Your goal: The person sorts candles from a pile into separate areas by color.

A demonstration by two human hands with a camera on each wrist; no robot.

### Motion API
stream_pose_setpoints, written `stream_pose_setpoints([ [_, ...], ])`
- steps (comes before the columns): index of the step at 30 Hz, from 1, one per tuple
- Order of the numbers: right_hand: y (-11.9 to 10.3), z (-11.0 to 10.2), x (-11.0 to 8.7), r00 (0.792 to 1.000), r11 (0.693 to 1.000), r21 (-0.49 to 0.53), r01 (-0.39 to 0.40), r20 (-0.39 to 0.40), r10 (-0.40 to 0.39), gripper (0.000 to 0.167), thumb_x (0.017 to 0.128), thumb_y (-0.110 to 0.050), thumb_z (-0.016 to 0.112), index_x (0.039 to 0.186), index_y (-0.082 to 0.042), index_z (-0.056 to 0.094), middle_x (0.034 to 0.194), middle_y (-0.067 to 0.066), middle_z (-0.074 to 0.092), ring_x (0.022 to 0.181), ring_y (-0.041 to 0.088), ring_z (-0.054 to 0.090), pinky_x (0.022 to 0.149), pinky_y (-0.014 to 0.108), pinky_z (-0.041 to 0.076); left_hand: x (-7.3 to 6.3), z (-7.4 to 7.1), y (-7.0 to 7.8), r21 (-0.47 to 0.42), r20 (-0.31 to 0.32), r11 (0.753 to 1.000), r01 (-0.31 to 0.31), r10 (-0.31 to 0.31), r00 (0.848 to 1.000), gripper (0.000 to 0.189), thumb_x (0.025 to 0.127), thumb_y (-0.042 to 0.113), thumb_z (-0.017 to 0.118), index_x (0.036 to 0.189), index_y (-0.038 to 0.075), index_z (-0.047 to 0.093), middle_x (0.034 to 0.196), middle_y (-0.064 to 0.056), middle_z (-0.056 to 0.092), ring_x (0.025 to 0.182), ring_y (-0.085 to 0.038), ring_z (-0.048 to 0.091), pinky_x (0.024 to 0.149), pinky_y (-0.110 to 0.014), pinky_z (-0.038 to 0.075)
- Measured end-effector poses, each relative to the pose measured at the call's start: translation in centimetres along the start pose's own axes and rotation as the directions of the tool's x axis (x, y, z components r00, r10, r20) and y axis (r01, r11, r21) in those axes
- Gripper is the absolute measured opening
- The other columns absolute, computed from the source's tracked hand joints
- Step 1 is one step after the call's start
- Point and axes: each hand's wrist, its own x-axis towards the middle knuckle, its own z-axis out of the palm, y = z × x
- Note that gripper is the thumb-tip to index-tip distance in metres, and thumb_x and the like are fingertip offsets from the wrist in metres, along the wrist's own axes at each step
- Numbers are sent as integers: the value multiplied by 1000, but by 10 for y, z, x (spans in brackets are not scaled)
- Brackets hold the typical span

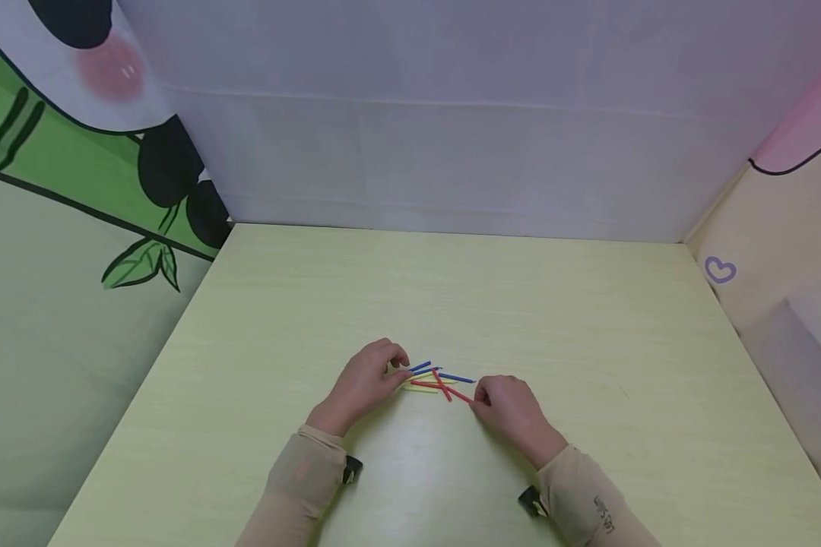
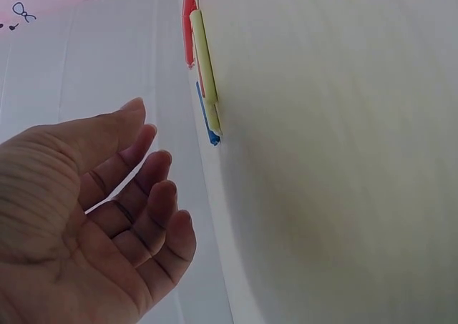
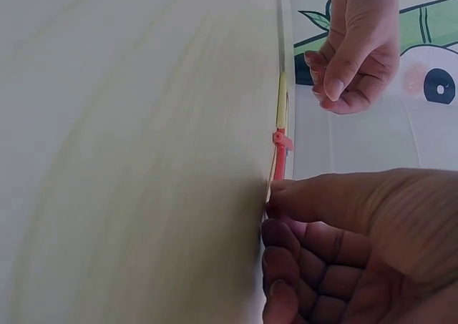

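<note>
A small loose heap of thin coloured sticks lies on the table in the head view. Red sticks cross in its middle, one of them a slanting red stick [image 1: 442,385]. Blue sticks, including one blue stick [image 1: 457,377], lie along the far side. A yellow stick [image 1: 420,391] lies at the near side. My right hand [image 1: 515,416] pinches the end of a red stick [image 1: 461,395] between thumb and fingers. Beside the left end of the heap hovers my left hand [image 1: 365,381]. The left wrist view shows its fingers loosely curved, apart from the sticks.
The pale wooden table [image 1: 451,289] extends around the heap. A plain light cloth wall [image 1: 451,159] rises at its far edge. Printed panels stand at both sides, with a green leaf drawing [image 1: 140,266] on the left and a heart [image 1: 720,270] on the right.
</note>
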Motion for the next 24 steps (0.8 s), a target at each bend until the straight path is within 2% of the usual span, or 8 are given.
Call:
stream_pose_setpoints([
  [12,8,-5,5,999,999,12,43,2,-44,10,84,-13,76,78,-10,68,67,-6,55,64,14,47,65,30,43,1,1,1,-22,37,999,43,-43,998,11,85,17,77,91,14,68,86,6,56,78,-13,50,72,-32,45],
  [24,13,-13,17,990,992,13,124,-63,-123,8,83,-8,76,79,-10,69,70,-5,59,65,13,48,66,31,44,3,4,1,-27,38,1000,5,-4,999,12,85,17,77,92,14,68,86,5,56,79,-13,51,72,-31,46],
])
